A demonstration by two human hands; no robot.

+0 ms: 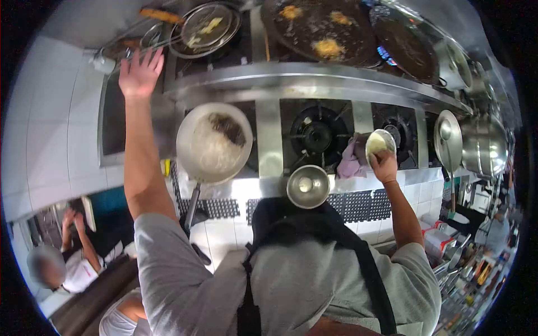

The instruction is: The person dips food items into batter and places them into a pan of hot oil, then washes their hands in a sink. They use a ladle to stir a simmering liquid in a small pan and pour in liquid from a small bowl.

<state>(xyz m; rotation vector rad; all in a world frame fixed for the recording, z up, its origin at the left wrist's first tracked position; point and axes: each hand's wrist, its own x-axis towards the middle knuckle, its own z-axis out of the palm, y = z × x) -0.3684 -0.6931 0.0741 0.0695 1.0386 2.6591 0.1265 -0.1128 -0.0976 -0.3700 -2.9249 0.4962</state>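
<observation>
My left hand point(141, 75) is stretched far forward on the left, fingers spread and holding nothing. It is close to the thin handles of a wire strainer point(207, 27), which holds pale yellow pieces and rests over a round pan. On the right, my right hand point(384, 166) dips into a metal pot point(366, 147) with pale contents. Its fingers are closed together inside the rim, and I cannot make out what is between them. A purple cloth point(348, 161) lies against this pot. Between my arms, a small steel bowl point(308, 187) holds something pale at its bottom.
A white pan point(214, 144) with a dark patch inside sits on the left burner. Behind the steel ledge point(314, 81), a large dark pan point(305, 42) holds golden pieces in oil. A burner flame point(386, 55) shows beside it. A ladle rests in a lid point(448, 147). Another person point(84, 266) is at left.
</observation>
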